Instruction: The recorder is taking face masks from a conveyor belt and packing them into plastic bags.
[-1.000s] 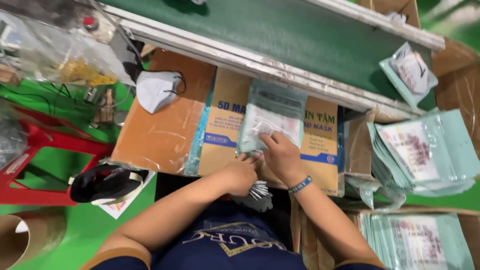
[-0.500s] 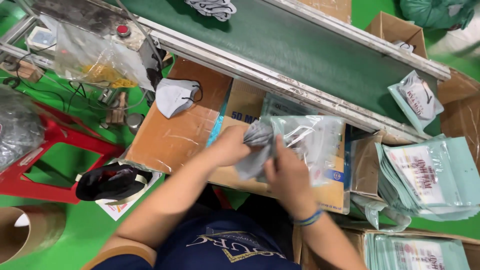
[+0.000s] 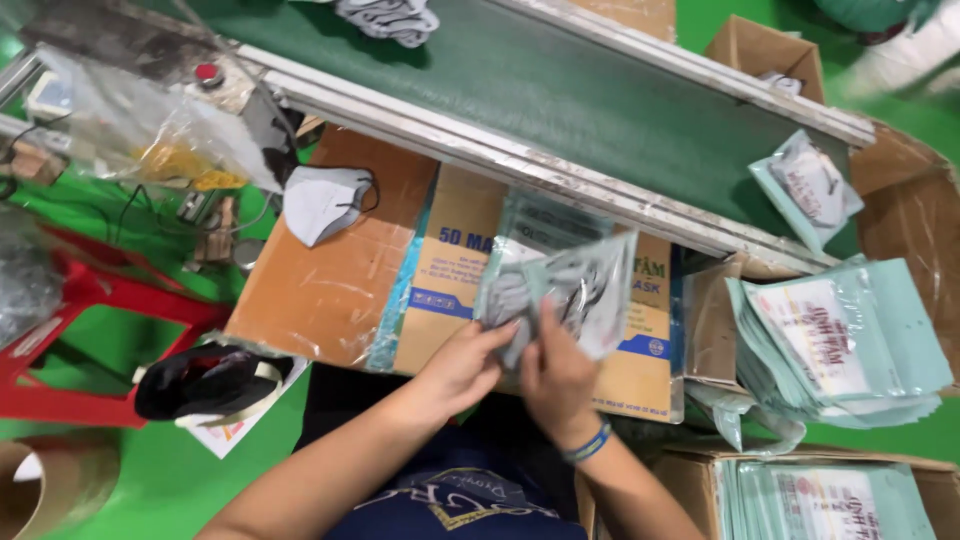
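Holding a clear plastic pouch (image 3: 575, 290) up with both hands, just above a flat cardboard box (image 3: 450, 270) lying in front. Left hand (image 3: 462, 368) curling its fingers around the lower left side of the pouch, right hand (image 3: 556, 378) pinching the bottom edge, thumb on top, wearing a blue wristband (image 3: 586, 443). Showing grey folded masks (image 3: 525, 300) inside the pouch, a bit blurry. Hiding part of another empty pale green pouch (image 3: 545, 215) lying flat on the box just behind. Resting on the bare brown part of the box to the left, a single white mask (image 3: 322, 203) with black loops. Running across the top, beyond the box, a long green belt (image 3: 600, 100) with a silver rail, carrying a grey bunch of masks (image 3: 390, 17) at the far end. Lying on the belt edge to the right, one filled pouch (image 3: 808, 188). Sitting near the right hand's side, a tall stack of pale green pouches (image 3: 850, 340), and another pile of pouches (image 3: 830, 500) in a box below it. Standing well off to the left, a red stool (image 3: 80, 300) on the green floor (image 3: 150, 480), with a black thing (image 3: 205, 380) on some paper close to the box corner. Hanging at the top left, a crinkly clear bag (image 3: 140, 130).
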